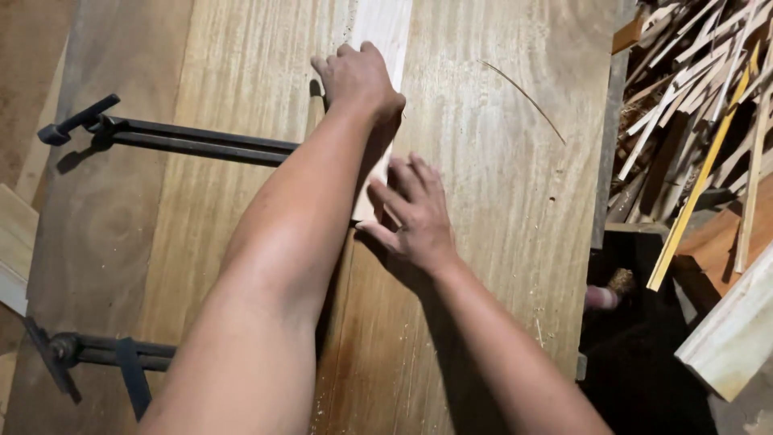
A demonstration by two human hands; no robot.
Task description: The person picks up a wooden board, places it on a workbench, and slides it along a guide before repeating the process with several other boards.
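Right hand (pixel 412 211) near, fingers spread, pressed flat on lower end of pale wooden strip (pixel 385 48); left hand (pixel 357 76) farther, palm down on same strip, lying lengthwise on wide board (pixel 499 161). Bar clamps (pixel 177 138) at left; scrap sticks (pixel 692 89) far right.

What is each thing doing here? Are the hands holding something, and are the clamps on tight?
Left hand: flat on the pale wood strip, pressing down.
Right hand: fingers spread against the strip's near end.
Pale wood strip: lying flat on the wide boards.
Upper bar clamp: lying across the boards; tightness cannot be told.
Lower bar clamp: likewise.
Scrap sticks: piled loosely beside the boards.
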